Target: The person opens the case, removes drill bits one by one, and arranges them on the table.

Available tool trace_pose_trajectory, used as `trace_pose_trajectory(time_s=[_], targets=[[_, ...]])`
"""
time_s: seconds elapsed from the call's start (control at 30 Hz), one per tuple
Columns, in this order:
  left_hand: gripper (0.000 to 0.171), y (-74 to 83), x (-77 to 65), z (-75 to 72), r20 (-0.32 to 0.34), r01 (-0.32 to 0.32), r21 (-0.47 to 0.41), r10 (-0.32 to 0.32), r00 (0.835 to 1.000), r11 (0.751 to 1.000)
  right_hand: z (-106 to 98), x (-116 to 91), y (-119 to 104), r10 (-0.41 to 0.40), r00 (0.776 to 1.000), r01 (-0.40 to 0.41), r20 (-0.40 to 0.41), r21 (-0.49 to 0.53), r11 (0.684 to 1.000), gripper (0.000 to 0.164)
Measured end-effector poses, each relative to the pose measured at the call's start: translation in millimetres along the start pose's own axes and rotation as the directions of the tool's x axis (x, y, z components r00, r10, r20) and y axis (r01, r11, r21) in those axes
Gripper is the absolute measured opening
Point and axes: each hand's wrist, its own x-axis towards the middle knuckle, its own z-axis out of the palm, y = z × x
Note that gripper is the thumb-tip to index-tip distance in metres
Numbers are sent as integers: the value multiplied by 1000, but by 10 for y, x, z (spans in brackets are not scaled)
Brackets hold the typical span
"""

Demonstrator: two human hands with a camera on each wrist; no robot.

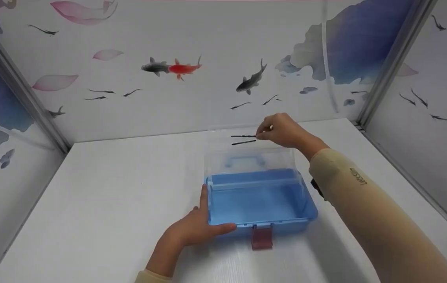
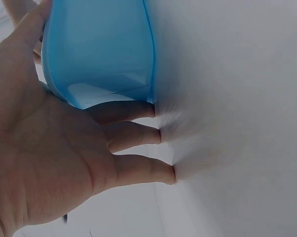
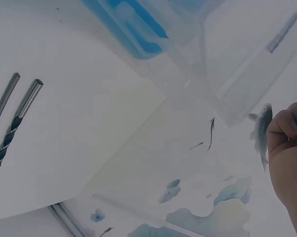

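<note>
A blue plastic toolbox (image 1: 258,200) stands on the white table, its clear lid (image 1: 211,163) raised and tilted back. My left hand (image 1: 192,226) rests round its near left corner, thumb along the front wall and index finger along the left side. Straight fingertips (image 2: 168,175) reach down to the table. Above the lid, my right hand (image 1: 282,129) pinches the end of a thin dark drill bit (image 1: 243,136). A second dark line runs just below; whether it is a reflection or another bit I cannot tell. The right fingertips are cut off in the right wrist view.
Several drill bits (image 3: 20,121) lie on the table beside the box in the right wrist view. At the box front hangs a dark red latch (image 1: 262,238). Printed panels (image 1: 207,102) with fish and petals wall in the table at the back and sides.
</note>
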Motion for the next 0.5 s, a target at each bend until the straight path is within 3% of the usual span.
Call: trace_pose_trajectory(time_s=[0.5], targets=[[143, -28, 12, 1, 6, -13, -29, 13, 1000, 1000, -333, -116, -82, 17, 998, -16, 59, -19, 1000, 16]])
